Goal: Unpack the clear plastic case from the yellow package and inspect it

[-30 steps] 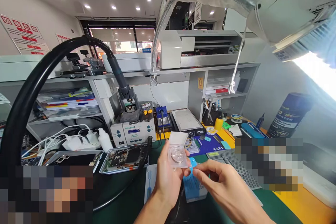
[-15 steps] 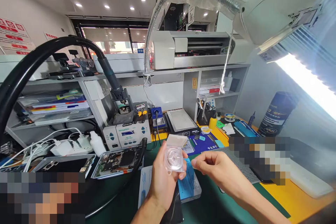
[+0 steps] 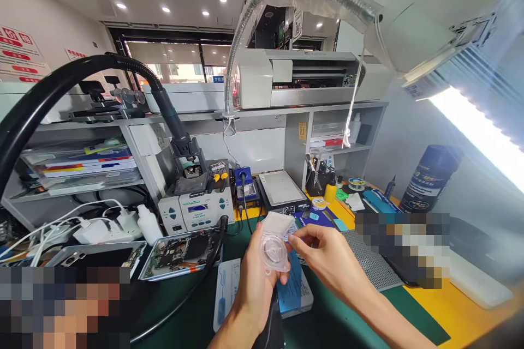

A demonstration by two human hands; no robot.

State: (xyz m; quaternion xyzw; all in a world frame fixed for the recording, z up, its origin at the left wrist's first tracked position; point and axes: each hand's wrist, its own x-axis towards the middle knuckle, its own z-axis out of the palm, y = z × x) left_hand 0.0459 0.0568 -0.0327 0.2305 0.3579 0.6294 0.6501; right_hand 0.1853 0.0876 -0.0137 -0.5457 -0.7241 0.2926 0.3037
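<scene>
My left hand is wrapped round a small clear plastic case whose hinged lid stands open. Inside the round well of the case a thin ring or coil shows, too fine to name. My right hand is close by on the right, thumb and forefinger pinched together at the edge of the case. Whatever lies between those fingertips, if anything, is too small to make out. Below the hands lie a blue-and-white box and a dark flat object, partly covered by my left hand.
A tray of circuit boards and a grey rework station stand left, with a black hose curving across the mat. A heating plate is behind the hands. A perforated grey mat and a spray can are right.
My right hand has moved left and slightly up, so its pinched fingertips are now at the case. The case has shifted slightly right and tilted in my left hand.
</scene>
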